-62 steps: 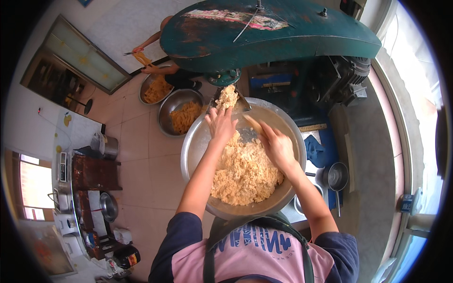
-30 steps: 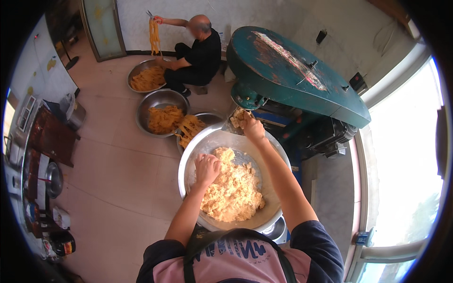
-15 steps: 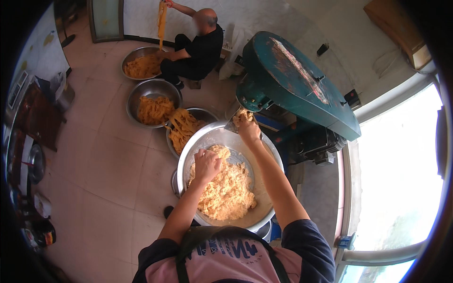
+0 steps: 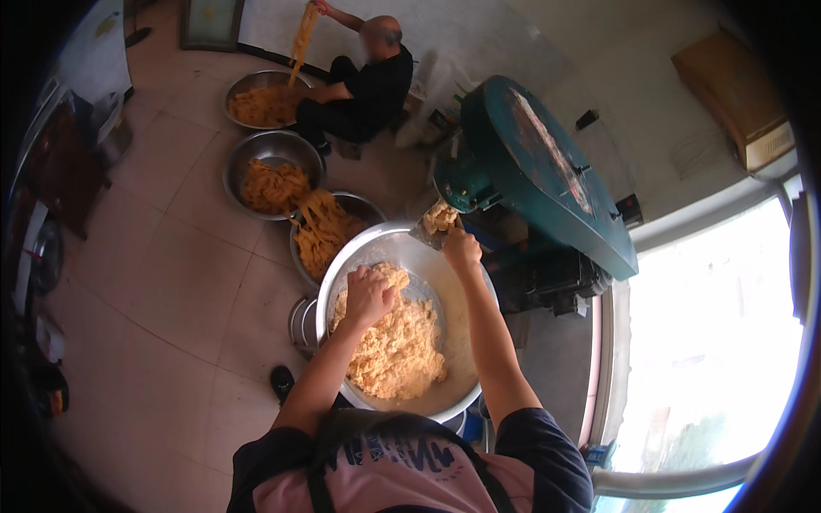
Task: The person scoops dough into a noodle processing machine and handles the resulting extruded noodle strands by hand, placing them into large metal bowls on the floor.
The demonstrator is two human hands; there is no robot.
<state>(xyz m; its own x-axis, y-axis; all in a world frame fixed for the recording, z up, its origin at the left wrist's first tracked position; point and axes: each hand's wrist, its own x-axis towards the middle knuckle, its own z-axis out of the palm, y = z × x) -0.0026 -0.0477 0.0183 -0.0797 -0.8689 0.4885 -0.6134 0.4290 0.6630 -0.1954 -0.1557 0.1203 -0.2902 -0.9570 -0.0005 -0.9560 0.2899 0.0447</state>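
Note:
A large metal basin (image 4: 468,363) in front of me holds a heap of crumbly yellow dough (image 4: 398,350). My left hand (image 4: 369,296) is closed, its fingers curled into the dough at the basin's far left. Beyond the far rim, a green machine (image 4: 534,162) has a metal feed trough (image 4: 421,232) at its round mouth. Lumps of dough (image 4: 440,217) lie in that trough. Closed like a fist, my right hand (image 4: 463,249) is at the trough's near right edge, just below these lumps; whatever its fingers hold is hidden.
Three smaller metal bowls, a near one (image 4: 296,256), a middle one (image 4: 229,181) and a far one (image 4: 229,90), hold yellow-orange strips. A seated person (image 4: 376,94) lifts a long strip over the far bowl. Bright windows (image 4: 693,342) stand on the right.
My right hand has drawn back from the dough lumps in the trough to its near edge. My left hand stays at the dough. The view has shifted slightly.

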